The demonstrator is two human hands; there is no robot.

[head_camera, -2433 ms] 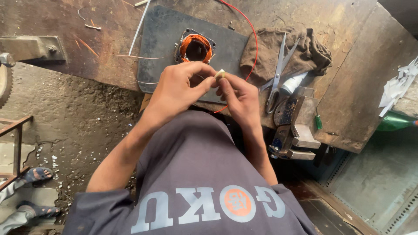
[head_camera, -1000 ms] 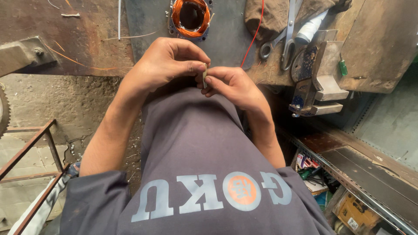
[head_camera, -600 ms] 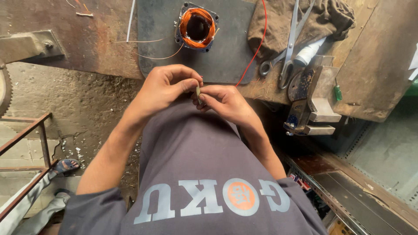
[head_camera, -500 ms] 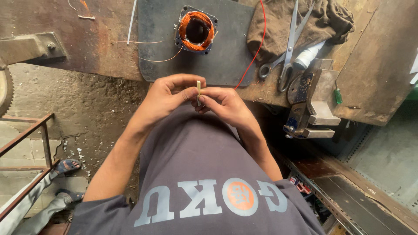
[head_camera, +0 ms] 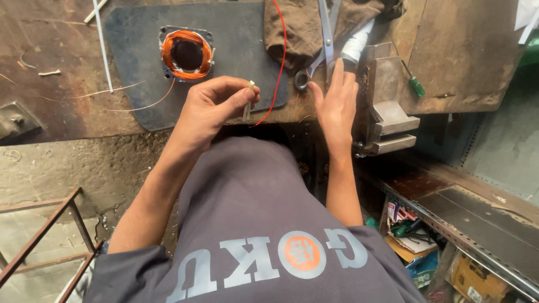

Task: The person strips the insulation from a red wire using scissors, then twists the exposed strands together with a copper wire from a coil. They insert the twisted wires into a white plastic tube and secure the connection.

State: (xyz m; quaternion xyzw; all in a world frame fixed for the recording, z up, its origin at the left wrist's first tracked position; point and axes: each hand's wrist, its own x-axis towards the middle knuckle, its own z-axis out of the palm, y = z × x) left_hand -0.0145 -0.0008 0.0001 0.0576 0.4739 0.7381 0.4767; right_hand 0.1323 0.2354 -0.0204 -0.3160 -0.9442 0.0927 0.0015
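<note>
Near the middle of the frame the left hand (head_camera: pixel 216 106) is closed in a pinch, thumb and forefinger gripping a small pale strip (head_camera: pixel 248 101) that stands nearly upright, its long axis running up and down the picture, its top end poking just above the fingertips. The right hand (head_camera: pixel 336 101) is open and empty, fingers stretched flat toward the top of the frame, its tips touching or just short of the scissors (head_camera: pixel 321 42) that lie on a brown cloth (head_camera: pixel 297 25) at upper centre; I cannot tell whether they make contact. The scissors' long axis runs steeply from their loop handle, just left of the right hand's fingers, up to the top edge. So the right hand is much the nearer to them, the left well apart. A copper-wound coil (head_camera: pixel 187 51) sits on the dark mat (head_camera: pixel 236 33) at upper left, above the left hand, and a red wire (head_camera: pixel 281 62) drops between the two hands.
</note>
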